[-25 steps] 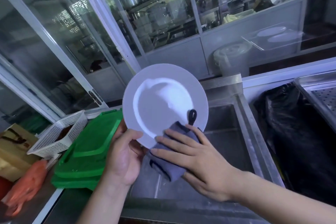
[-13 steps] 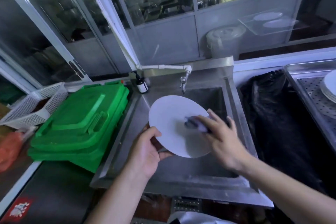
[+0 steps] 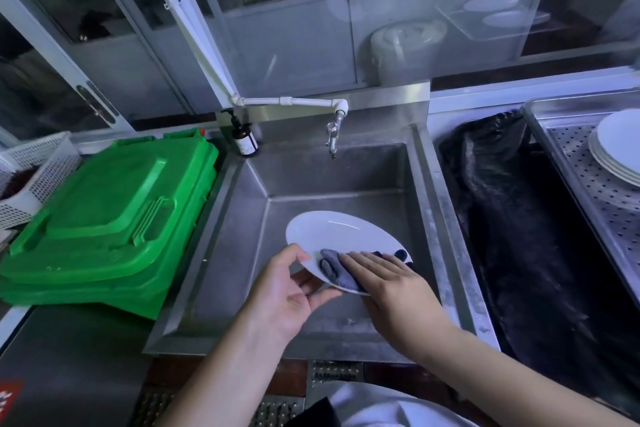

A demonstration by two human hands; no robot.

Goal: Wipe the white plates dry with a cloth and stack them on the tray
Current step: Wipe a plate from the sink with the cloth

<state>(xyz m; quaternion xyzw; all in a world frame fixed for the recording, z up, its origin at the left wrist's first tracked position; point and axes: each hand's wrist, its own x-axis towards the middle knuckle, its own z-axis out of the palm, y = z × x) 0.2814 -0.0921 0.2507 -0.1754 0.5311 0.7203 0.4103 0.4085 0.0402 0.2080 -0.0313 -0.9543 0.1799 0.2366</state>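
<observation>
A white plate (image 3: 343, 236) lies nearly flat above the steel sink (image 3: 420, 191). My left hand (image 3: 287, 291) grips its near left rim, thumb on top and fingers underneath. My right hand (image 3: 388, 284) lies flat on a grey cloth (image 3: 334, 270) and presses it onto the plate's near part. A stack of white plates (image 3: 616, 149) sits on the perforated steel tray (image 3: 588, 191) at the far right, partly cut off by the frame edge.
A tap (image 3: 332, 135) hangs over the sink's back, a brown pump bottle (image 3: 245, 142) beside it. Stacked green lids (image 3: 110, 218) and a white basket (image 3: 31, 170) lie left. A black bag-lined bin (image 3: 519, 236) sits between sink and tray.
The plate has dropped from upright facing me to almost flat over the sink. The view tilted down. My right hand with the cloth has moved to the plate's near edge.
</observation>
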